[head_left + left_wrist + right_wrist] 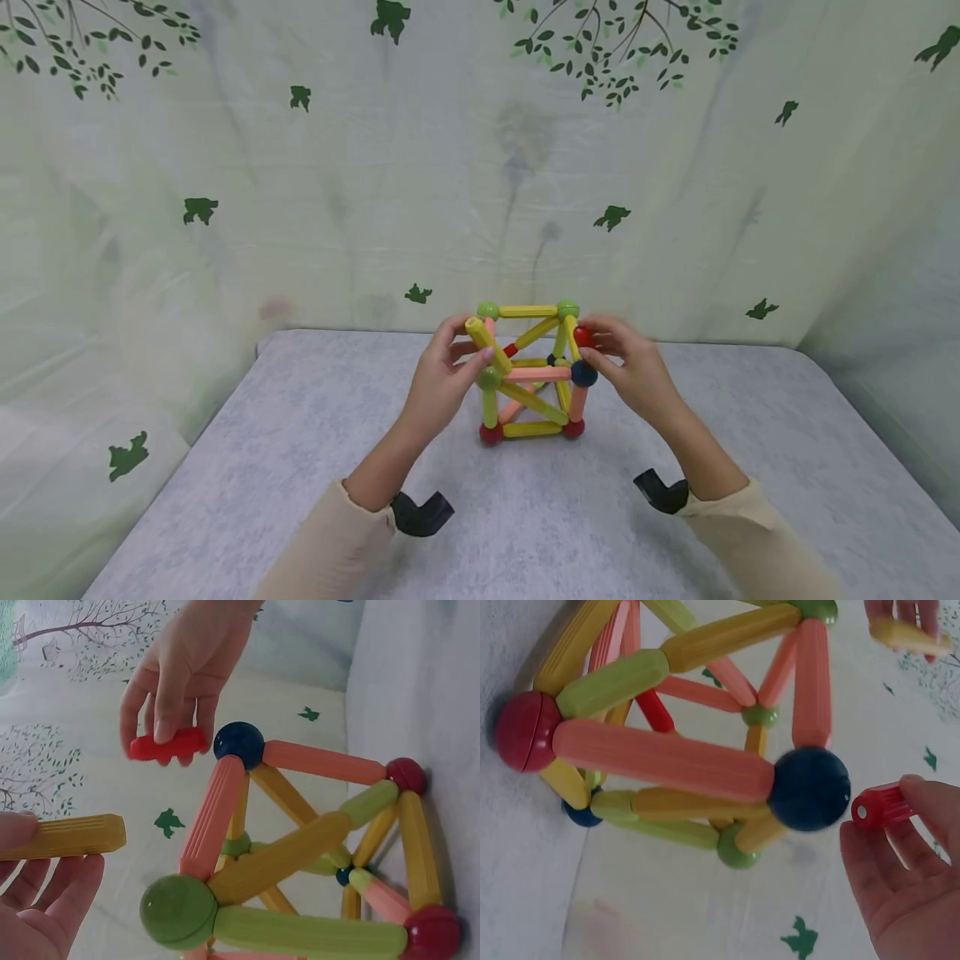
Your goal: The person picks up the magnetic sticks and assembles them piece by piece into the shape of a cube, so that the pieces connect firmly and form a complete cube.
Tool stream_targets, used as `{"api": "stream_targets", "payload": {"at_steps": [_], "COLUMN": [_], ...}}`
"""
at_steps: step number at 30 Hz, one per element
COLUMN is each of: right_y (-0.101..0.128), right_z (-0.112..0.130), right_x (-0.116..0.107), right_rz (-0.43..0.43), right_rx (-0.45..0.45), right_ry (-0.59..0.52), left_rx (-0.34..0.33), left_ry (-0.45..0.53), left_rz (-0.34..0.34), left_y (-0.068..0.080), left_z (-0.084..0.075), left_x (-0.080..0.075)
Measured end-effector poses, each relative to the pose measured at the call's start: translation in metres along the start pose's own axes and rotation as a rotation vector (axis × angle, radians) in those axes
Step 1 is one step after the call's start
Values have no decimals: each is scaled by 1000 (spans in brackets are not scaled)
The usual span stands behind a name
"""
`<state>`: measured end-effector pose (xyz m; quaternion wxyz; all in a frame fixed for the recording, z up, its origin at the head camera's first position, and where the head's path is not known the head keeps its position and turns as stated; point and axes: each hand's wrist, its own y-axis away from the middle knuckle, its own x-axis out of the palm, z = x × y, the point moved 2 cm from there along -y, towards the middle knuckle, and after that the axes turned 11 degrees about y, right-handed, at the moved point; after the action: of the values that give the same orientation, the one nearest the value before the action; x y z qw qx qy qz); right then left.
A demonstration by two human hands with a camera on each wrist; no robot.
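A box-shaped frame of magnetic rods and balls stands on the table, with a yellow rod [532, 430] along its near bottom edge. My left hand [441, 379] pinches a loose yellow rod [82, 836] between thumb and fingers, apart from the green ball [178, 911] at the frame's near upper left corner. At the opposite near corner, my right hand [637, 367] pinches a short red rod [885, 805]. One end of that rod faces the dark blue ball [808, 789], a narrow gap away. Pink, yellow and green rods join the balls, some running diagonally.
A grey mottled tabletop [300, 467] lies under the frame. Behind it hangs a pale curtain [337, 183] printed with leaves and branches. Black wrist mounts [422, 514] stick out from both sleeves, low over the table.
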<state>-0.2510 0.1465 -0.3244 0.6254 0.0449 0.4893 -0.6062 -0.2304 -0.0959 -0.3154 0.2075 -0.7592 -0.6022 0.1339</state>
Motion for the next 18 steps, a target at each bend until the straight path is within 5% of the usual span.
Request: {"api": "stream_targets", "payload": {"at_steps": [10, 18], "right_y": [-13, -13], "right_z": [2, 5], "right_x": [25, 27], "right_rz": [70, 88], "right_rx": [-70, -79], "right_ry": [18, 11], "left_rx": [-59, -39], "left_ry": [225, 262], "left_rz": [-21, -11], "left_y": [-32, -40], "left_z": [12, 15], "left_x": [18, 28]}}
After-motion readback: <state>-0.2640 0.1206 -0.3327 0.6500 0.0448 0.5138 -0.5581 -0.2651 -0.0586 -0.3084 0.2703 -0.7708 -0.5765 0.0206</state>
